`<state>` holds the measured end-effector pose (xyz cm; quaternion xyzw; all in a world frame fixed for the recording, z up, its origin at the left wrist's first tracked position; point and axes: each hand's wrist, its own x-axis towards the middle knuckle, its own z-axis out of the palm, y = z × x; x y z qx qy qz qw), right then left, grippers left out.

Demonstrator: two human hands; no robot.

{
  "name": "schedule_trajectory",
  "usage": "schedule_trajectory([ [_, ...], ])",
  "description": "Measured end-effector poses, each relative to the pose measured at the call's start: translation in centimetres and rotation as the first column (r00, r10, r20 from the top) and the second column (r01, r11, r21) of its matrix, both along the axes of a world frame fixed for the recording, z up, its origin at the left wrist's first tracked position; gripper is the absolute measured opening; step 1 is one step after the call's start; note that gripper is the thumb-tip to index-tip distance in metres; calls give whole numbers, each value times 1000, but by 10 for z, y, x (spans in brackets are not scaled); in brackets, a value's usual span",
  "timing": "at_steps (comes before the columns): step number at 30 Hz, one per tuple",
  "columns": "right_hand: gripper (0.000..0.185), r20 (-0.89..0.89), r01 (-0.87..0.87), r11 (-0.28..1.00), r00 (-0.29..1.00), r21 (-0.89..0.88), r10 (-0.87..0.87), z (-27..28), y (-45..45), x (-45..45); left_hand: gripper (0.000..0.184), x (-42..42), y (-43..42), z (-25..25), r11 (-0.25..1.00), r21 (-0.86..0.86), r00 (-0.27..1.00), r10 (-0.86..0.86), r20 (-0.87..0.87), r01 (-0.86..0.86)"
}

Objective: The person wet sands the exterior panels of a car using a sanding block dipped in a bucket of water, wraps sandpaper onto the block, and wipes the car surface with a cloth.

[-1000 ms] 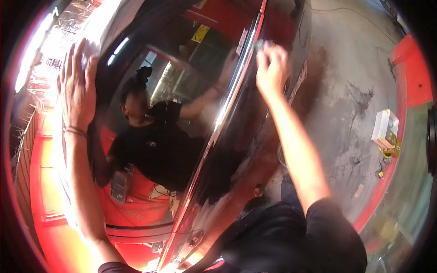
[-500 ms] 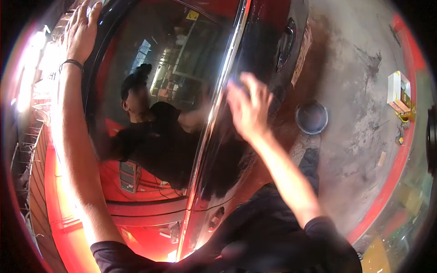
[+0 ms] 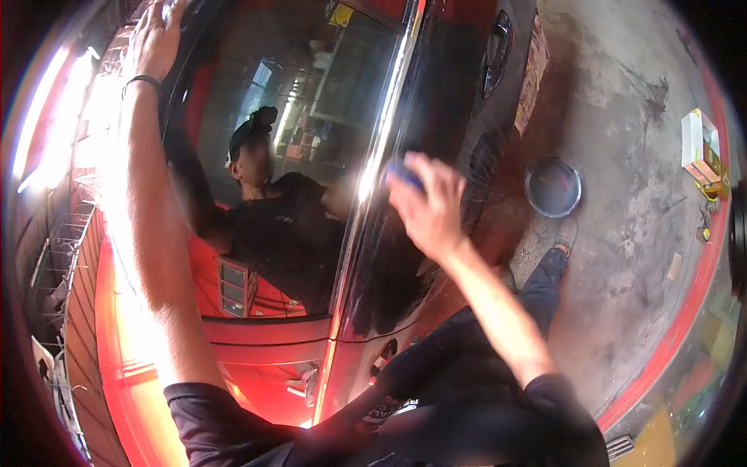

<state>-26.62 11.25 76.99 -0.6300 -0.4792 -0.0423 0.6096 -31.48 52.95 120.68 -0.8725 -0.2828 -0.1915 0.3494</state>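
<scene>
My right hand grips a small blue pad or block, fingers closed around it; its exact kind is unclear. It is at the glossy dark door panel of a car, just right of the bright chrome trim strip. My left hand lies flat with fingers stretched along the car's roof edge, wearing a thin dark wristband. Between the two arms is the car's side window, reflecting a person and the room. A door handle sits further along the door.
A round dark bucket stands on the stained concrete floor. Near the red border stripe sits a white and yellow box. Wire racking and bright lights line the left side.
My right hand, with the blue pad, has shifted slightly down along the trim. The view has moved a little; the left hand stays on the roof edge.
</scene>
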Motion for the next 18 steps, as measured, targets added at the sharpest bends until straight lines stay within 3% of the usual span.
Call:
schedule_trajectory([
  [2,44,-11,150,988,989,-33,-151,7,61,65,74,2,1,2,1000,5,1000,1,-2,-1],
  [4,40,-109,243,968,966,71,-234,0,118,122,74,2,3,2,1000,10,1000,5,-6,-5],
  [7,44,-149,248,963,961,105,-231,7,97,89,74,1,6,1,1000,9,1000,10,-17,-10],
  [8,45,-91,225,969,972,105,-216,13,65,54,74,1,7,2,1000,10,1000,11,-17,-11],
  [12,50,-179,-204,979,962,26,206,1,-37,-47,74,0,13,7,1000,13,1000,16,-21,-16],
  [13,54,-22,-77,997,997,-26,77,-1,-41,-47,74,-1,15,7,1000,13,1000,20,-23,-19],
  [15,51,-65,-19,1000,998,7,20,0,0,6,74,0,18,8,1000,16,999,17,-30,-17],
  [18,43,-51,207,978,977,-11,-208,2,80,90,74,-1,20,9,1000,23,999,21,-36,-20],
])
